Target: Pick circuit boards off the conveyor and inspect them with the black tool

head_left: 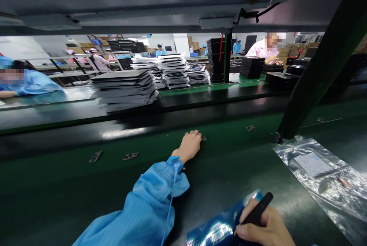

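Note:
My left hand, in a blue sleeve, reaches forward to the green strip along the bench. Its fingers are curled and pressed together beside a small metallic part; what lies under them is hidden. My right hand grips a slim black pen-like tool, its tip hidden by the fingers. Beneath that hand lies a shiny blue sheet with rows of small pale marks, partly cut off by the lower edge of the view.
More small parts lie spaced along the strip. A clear plastic bag with a white label rests at right, near a slanted dark post. Behind stand stacked sheets and black trays. Co-workers sit beyond; a shelf hangs overhead.

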Tool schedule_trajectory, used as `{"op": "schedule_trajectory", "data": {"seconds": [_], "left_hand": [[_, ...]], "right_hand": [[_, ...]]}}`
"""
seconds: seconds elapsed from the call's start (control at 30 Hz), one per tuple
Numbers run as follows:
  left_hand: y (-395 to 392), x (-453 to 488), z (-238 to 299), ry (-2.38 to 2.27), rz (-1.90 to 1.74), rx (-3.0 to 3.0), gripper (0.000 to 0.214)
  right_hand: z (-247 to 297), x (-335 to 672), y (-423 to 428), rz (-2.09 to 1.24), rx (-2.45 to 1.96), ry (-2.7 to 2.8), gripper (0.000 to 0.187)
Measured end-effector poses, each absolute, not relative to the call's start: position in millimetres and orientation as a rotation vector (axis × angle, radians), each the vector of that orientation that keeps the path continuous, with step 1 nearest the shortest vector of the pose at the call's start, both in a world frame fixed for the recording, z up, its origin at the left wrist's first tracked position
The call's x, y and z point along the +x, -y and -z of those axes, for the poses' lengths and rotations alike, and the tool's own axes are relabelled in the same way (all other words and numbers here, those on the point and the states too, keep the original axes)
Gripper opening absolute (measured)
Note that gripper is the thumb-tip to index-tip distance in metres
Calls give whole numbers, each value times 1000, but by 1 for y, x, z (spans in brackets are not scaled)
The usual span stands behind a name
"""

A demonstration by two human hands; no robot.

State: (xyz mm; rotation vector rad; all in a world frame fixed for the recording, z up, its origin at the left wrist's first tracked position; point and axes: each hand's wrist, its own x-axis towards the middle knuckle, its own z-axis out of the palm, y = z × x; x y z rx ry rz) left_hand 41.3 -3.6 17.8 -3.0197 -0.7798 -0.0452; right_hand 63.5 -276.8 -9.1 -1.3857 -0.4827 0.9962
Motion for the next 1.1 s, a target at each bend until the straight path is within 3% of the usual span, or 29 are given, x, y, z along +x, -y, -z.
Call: {"op": "schedule_trajectory", "data": {"seconds": [0.23, 0.5, 0.73, 0.87, 1.1], "left_hand": [[-7, 23, -17, 1109, 234, -3211, 25], [51, -27, -53, 1037, 493, -3680, 10], [131, -119, -57, 737, 205, -4039, 18], [155, -146, -45, 524, -11, -3868, 25], [172, -167, -40, 89, 270, -3369, 34]], "right_hand": [[-1, 63, 277, -965, -1467, 477, 17], [-2, 64, 282, -917, -1557, 495, 21], [-15, 63, 287, -934, -1576, 489, 22], [-17, 65, 288, -890, -1609, 504, 22], [-21, 60, 294, -821, -1693, 538, 21]]}}
